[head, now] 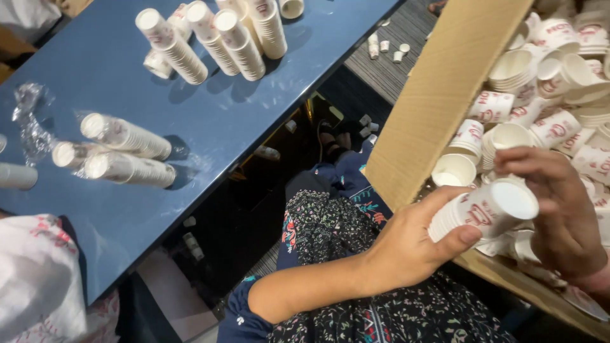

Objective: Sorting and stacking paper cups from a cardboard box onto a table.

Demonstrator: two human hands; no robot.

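We see a glossy blue table (pixel 210 127) upper left, soft light reflecting off its top. Beyond its edge we get grey striped carpet (pixel 406 44), with dark shadowed floor (pixel 210 209) beneath.

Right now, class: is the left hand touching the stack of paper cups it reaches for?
Touching. The head view shows the left hand wrapped around the cup stack, thumb pressed under it and fingers behind, with no gap.
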